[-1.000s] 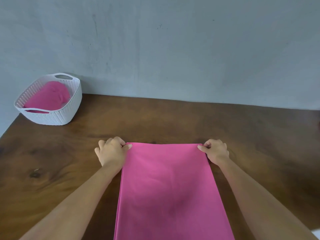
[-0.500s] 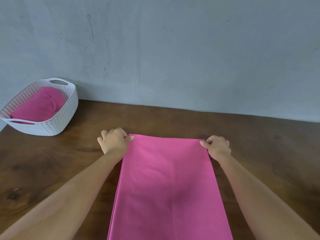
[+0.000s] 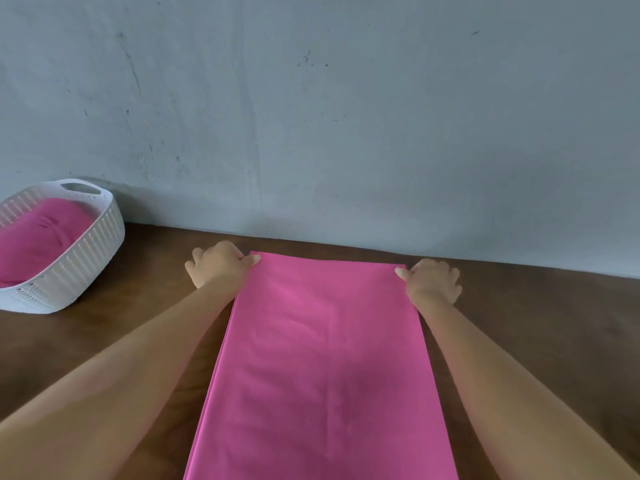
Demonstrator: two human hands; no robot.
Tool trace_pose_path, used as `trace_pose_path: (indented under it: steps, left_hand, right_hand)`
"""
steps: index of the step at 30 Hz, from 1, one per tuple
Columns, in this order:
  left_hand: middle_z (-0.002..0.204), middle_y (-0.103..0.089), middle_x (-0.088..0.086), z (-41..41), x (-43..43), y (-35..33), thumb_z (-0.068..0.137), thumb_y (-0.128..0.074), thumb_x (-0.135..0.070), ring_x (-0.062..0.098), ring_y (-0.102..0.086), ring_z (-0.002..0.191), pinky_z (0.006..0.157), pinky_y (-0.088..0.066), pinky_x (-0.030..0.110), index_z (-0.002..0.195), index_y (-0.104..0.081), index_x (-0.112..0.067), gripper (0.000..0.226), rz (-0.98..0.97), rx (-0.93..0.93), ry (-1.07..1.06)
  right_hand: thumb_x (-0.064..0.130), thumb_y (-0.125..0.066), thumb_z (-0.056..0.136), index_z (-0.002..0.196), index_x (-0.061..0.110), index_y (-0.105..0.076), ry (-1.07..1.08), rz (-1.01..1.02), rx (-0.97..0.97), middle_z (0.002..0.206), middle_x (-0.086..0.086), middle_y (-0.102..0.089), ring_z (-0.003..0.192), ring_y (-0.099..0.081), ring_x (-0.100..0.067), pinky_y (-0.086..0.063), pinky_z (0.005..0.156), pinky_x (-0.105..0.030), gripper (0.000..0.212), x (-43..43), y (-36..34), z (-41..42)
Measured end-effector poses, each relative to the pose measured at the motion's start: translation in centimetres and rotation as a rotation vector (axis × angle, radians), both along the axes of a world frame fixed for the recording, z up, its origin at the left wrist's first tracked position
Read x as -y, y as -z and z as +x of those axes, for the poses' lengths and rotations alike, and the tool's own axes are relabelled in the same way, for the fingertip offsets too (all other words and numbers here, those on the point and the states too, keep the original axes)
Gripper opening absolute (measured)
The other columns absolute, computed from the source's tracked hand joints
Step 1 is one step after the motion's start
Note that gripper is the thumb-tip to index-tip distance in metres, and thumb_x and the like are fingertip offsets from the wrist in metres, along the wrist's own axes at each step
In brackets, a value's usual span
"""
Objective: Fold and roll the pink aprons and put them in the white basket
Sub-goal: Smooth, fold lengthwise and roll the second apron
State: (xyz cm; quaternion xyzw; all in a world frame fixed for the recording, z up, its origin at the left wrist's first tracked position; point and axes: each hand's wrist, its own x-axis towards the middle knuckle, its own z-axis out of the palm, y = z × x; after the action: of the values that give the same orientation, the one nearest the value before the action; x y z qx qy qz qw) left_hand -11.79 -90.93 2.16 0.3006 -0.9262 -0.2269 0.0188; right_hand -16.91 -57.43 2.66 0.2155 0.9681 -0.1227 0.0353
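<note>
A pink apron [image 3: 322, 368] lies folded into a long flat strip on the brown wooden table [image 3: 540, 323], running from the bottom edge of the view to near the wall. My left hand [image 3: 218, 265] pinches its far left corner with the thumb on top. My right hand [image 3: 433, 280] pinches the far right corner the same way. A white basket [image 3: 83, 268] stands at the far left of the table with a rolled pink apron [image 3: 41, 233] inside it.
A grey-blue wall [image 3: 346, 116] rises directly behind the table's far edge, close to the apron's far end. Bare wood shows between the basket and my left arm and to the right of my right arm.
Both hands have slid the apron's far edge away from me toward the wall, keeping their pinch on the corners. The view has tilted up, so the basket sits further left.
</note>
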Motion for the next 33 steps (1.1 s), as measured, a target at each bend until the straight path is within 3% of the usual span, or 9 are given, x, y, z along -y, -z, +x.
trace_pose_path:
  steps: [4, 13, 18, 22, 27, 31, 33]
  left_hand:
    - [0.093, -0.065, 0.005, -2.2, -0.1, 0.3, 0.090, -0.062, -0.065, 0.031, -0.043, 0.122, 0.096, -0.032, 0.044, 0.081, -0.067, -0.024, 0.042, -0.019, 0.009, -0.034]
    - [0.094, -0.067, 0.009, -4.0, 0.9, 1.0, 0.078, -0.045, -0.090, 0.032, -0.054, 0.110, 0.088, -0.036, 0.045, 0.090, -0.063, -0.017, 0.076, -0.157, 0.063, -0.053]
    - [0.111, -0.066, 0.013, -3.5, -0.4, 0.7, 0.090, -0.038, -0.080, 0.034, -0.049, 0.119, 0.092, -0.037, 0.046, 0.113, -0.057, -0.012, 0.074, -0.188, 0.109, -0.034]
    - [0.128, -0.053, 0.017, -1.1, -2.3, 0.4, 0.091, -0.047, -0.072, 0.038, -0.046, 0.122, 0.100, -0.037, 0.049, 0.126, -0.047, -0.011, 0.070, -0.206, 0.044, 0.022]
    - [0.138, -0.046, 0.014, 4.7, -5.8, 1.1, 0.092, -0.053, -0.063, 0.036, -0.042, 0.128, 0.105, -0.036, 0.049, 0.136, -0.047, -0.010, 0.069, -0.305, -0.118, 0.306]
    - [0.151, -0.044, 0.005, 9.2, -8.3, 1.7, 0.091, -0.030, -0.070, 0.026, -0.039, 0.140, 0.115, -0.032, 0.044, 0.148, -0.043, -0.013, 0.082, -0.259, -0.143, 0.591]
    - [0.161, -0.032, 0.001, 10.9, -9.5, 2.1, 0.091, -0.023, -0.072, 0.020, -0.027, 0.150, 0.120, -0.025, 0.042, 0.155, -0.035, -0.017, 0.085, -0.235, -0.121, 0.720]
  right_hand:
    - [0.062, -0.058, 0.092, 0.118, 0.016, -0.065, 0.005, -0.020, 0.010, 0.128, -0.010, -0.054, 0.127, -0.041, -0.031, -0.038, 0.099, -0.044, 0.053, 0.2, -0.1, -2.7]
    - [0.064, -0.047, 0.096, 0.128, 0.007, -0.056, 0.007, -0.036, -0.057, 0.134, -0.015, -0.050, 0.127, -0.040, -0.033, -0.034, 0.106, -0.041, 0.065, -0.2, 0.9, -3.7]
    - [0.056, -0.039, 0.102, 0.130, 0.008, -0.051, -0.032, -0.027, -0.078, 0.136, -0.017, -0.045, 0.125, -0.039, -0.034, -0.033, 0.105, -0.042, 0.057, 0.1, 1.0, -2.6]
    - [0.050, -0.047, 0.101, 0.125, 0.014, -0.049, -0.180, -0.061, -0.160, 0.135, -0.014, -0.045, 0.123, -0.039, -0.032, -0.036, 0.103, -0.043, 0.043, -0.2, 1.2, -0.2]
    - [0.049, -0.040, 0.104, 0.155, 0.012, -0.030, -0.508, -0.068, -0.203, 0.165, -0.006, -0.021, 0.151, -0.021, -0.025, -0.024, 0.122, -0.041, 0.064, -0.7, 2.2, 3.5]
    - [0.058, -0.025, 0.103, 0.160, 0.009, -0.017, -0.637, -0.023, -0.123, 0.169, -0.005, -0.012, 0.156, -0.007, -0.018, -0.011, 0.127, -0.038, 0.075, -0.4, 2.5, 6.0]
    - [0.062, -0.018, 0.102, 0.161, 0.010, -0.011, -0.650, 0.009, -0.072, 0.169, -0.004, -0.006, 0.156, -0.001, -0.016, -0.007, 0.127, -0.038, 0.079, -0.1, 2.5, 7.1]
